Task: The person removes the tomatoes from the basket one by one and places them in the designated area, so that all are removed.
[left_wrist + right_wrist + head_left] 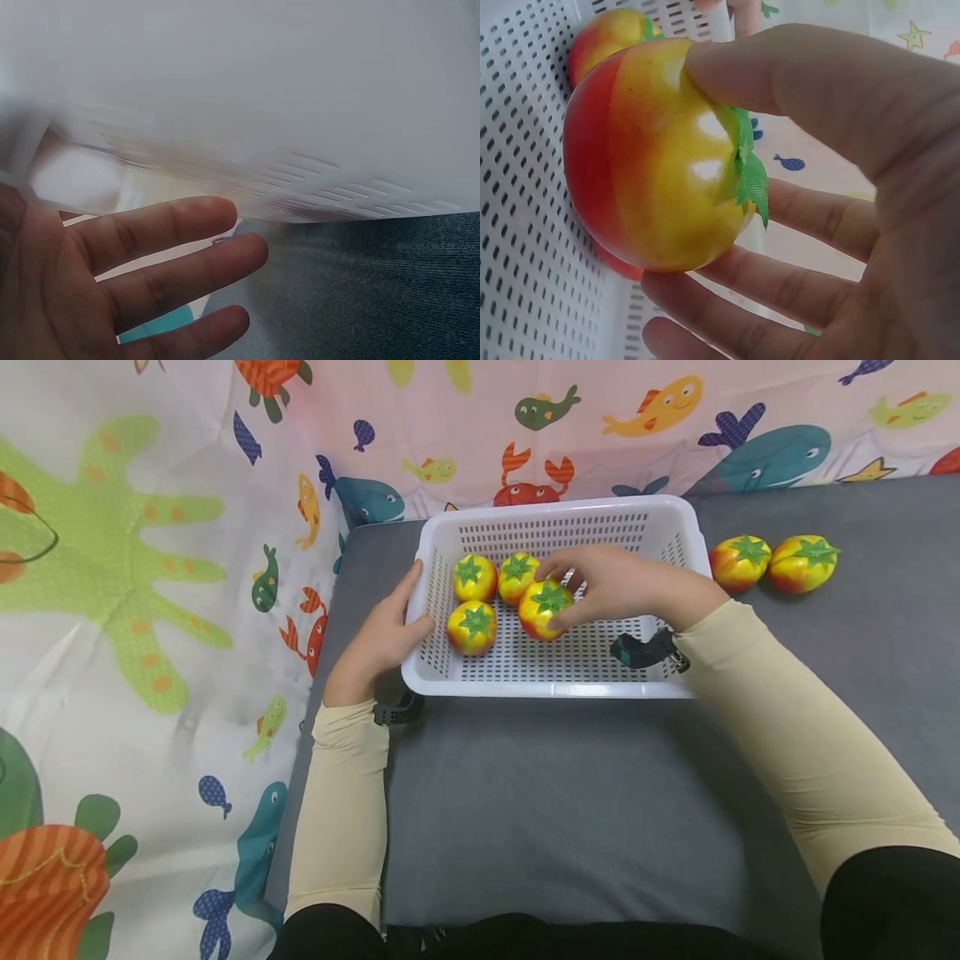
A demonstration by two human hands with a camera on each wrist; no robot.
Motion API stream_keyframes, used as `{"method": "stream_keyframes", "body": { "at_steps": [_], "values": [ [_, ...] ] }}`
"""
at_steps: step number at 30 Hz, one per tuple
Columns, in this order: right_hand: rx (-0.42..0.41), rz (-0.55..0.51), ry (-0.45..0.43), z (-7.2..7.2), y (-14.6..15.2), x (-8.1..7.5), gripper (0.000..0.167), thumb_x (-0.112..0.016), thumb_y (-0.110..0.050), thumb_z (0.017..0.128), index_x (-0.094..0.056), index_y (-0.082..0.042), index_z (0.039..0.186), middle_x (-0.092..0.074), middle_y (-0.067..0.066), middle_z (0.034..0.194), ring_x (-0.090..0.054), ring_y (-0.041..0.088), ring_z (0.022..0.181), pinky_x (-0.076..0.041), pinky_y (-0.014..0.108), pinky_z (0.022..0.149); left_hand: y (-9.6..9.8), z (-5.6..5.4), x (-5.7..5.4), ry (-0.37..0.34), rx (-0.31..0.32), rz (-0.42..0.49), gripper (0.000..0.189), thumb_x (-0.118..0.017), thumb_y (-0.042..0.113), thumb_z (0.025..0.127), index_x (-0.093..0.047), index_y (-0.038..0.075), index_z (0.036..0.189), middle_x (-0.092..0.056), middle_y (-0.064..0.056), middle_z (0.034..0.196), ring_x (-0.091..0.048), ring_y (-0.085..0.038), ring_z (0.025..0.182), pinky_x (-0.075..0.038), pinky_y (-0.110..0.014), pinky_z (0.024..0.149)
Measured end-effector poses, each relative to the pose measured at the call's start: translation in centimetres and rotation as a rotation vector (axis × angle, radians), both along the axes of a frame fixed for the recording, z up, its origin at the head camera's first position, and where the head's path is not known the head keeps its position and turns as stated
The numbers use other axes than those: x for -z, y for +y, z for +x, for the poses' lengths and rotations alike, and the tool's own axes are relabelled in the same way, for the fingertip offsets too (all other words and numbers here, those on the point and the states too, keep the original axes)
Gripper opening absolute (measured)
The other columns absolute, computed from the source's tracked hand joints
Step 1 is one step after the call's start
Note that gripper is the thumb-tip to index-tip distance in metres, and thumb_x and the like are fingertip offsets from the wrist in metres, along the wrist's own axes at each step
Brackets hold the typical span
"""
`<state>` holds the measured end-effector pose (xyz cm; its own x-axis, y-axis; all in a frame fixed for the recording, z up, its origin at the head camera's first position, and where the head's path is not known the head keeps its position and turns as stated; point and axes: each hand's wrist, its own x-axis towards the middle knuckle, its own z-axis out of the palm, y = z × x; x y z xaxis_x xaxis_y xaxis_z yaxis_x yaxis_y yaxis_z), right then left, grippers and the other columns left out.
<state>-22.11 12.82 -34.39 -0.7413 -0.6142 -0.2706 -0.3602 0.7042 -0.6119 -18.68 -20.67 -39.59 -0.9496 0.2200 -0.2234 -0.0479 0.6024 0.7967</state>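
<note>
In the head view my right hand [611, 581] holds a yellow-and-red toy fruit [542, 615] with a green leafy top, inside the white basket [555, 690]. In the right wrist view the thumb presses one side of this fruit [660, 157] and fingers lie along the other. Three similar fruits sit in the basket's left part: a back-left one [474, 578], a front-left one [471, 631] and one behind the held fruit [517, 575]. My left hand [381, 635] rests at the basket's left rim, thumb over it; in the left wrist view its visible fingers [187, 259] extend straight, outside the wall.
Two more such fruits, one nearer [738, 565] and one farther right [802, 565], lie right of the basket on the grey cloth [555, 810]. A sea-animal print curtain [465, 435] hangs behind and along the left side.
</note>
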Motion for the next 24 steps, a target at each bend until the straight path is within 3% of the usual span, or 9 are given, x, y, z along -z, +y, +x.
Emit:
{"method": "stream_keyframes", "body": {
  "at_steps": [24],
  "values": [
    [0.049,-0.013,0.069,1.3,3.7,-2.8,0.070,-0.087,-0.038,0.085,-0.059,-0.012,0.144,-0.061,0.016,0.139,-0.060,0.036,0.122,-0.059,0.055,0.097,0.3,0.2,0.1,0.007,0.002,-0.005,0.090,-0.060,0.018,0.097,-0.011,0.040,0.169,-0.054,-0.018,0.151,-0.075,-0.041,0.105,-0.066,-0.048,0.075]
  ]
}}
